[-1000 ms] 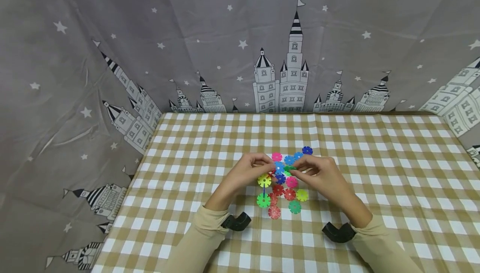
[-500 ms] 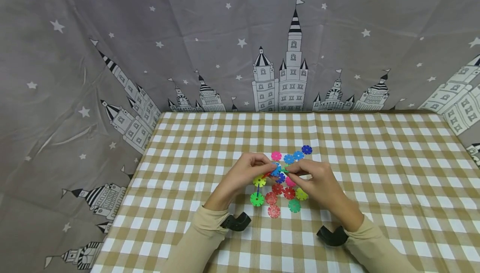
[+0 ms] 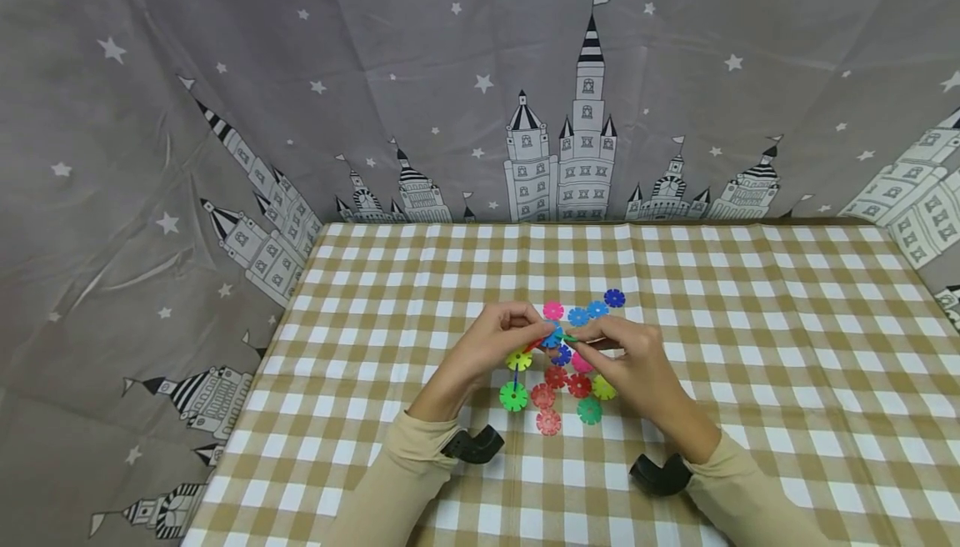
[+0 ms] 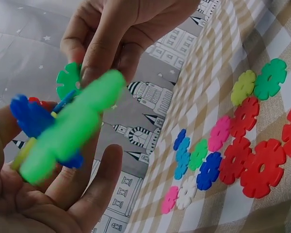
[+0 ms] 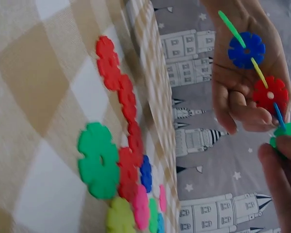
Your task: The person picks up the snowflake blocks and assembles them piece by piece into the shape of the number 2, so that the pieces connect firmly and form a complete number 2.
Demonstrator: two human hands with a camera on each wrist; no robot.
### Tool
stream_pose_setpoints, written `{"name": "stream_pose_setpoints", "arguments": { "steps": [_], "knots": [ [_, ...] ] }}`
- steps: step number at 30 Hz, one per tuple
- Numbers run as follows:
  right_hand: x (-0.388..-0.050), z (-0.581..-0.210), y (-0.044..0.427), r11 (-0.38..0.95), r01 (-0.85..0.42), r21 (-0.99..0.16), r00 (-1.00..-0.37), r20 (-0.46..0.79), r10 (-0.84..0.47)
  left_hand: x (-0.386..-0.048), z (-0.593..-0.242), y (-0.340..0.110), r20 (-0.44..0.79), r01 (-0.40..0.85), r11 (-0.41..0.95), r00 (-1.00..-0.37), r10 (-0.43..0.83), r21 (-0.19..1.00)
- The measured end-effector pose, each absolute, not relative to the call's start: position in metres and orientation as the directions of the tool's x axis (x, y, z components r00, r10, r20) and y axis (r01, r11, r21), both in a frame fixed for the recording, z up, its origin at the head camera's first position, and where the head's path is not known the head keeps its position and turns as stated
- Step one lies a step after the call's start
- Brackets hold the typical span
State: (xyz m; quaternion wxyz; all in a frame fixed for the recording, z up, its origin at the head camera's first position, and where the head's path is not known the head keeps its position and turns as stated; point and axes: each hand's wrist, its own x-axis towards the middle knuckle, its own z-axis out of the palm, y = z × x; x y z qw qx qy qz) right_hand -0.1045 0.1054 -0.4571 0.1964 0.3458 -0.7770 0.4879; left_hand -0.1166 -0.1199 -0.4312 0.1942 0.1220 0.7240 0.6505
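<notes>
Over the checked table my left hand pinches a chain of slotted plastic snowflake discs near its red disc. From there hang a yellow disc, a dark blue disc and a bright green disc. On the other side, a light blue disc sits edge-on in the red one. My right hand holds a darker green disc between thumb and fingers, its rim against the light blue disc. Whether their slots interlock, I cannot tell.
Loose discs lie below and behind my hands: several red ones, a green one, a yellow one, pink ones and blue ones. A grey castle-print curtain hangs behind the table.
My right hand has moved left, bringing the darker green disc against the light blue one. The chain's lower end swung slightly left. Over the last half second both hands barely moved.
</notes>
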Motion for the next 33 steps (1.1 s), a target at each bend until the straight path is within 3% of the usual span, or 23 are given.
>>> {"name": "stream_pose_setpoints", "arguments": {
  "steps": [6, 11, 14, 17, 26, 33],
  "knots": [
    [-0.11, -0.453, 0.116, 0.336, -0.627, -0.703, -0.766, 0.479, -0.428, -0.117, -0.433, -0.12, -0.143, -0.106, 0.114, -0.906, 0.398, 0.988],
    [-0.117, -0.451, 0.133, 0.484, -0.473, -0.736, -0.822, 0.171, -0.544, -0.117, -0.435, -0.122, -0.128, -0.105, 0.08, -0.914, 0.385, 0.991],
    [-0.12, -0.455, 0.141, 0.565, -0.403, -0.72, -0.797, -0.027, -0.603, -0.117, -0.435, -0.122, -0.124, -0.098, 0.087, -0.916, 0.381, 0.991],
    [-0.122, -0.46, 0.145, 0.597, -0.369, -0.712, -0.757, -0.143, -0.638, -0.118, -0.435, -0.122, -0.128, -0.102, 0.088, -0.916, 0.38, 0.991],
    [-0.125, -0.464, 0.147, 0.624, -0.3, -0.722, -0.736, -0.24, -0.633, -0.12, -0.436, -0.123, -0.134, -0.108, 0.09, -0.919, 0.371, 0.99],
    [-0.129, -0.467, 0.152, 0.581, -0.315, -0.75, -0.741, -0.189, -0.645, -0.12, -0.435, -0.124, -0.135, -0.108, 0.092, -0.918, 0.373, 0.99]
  ]
}}
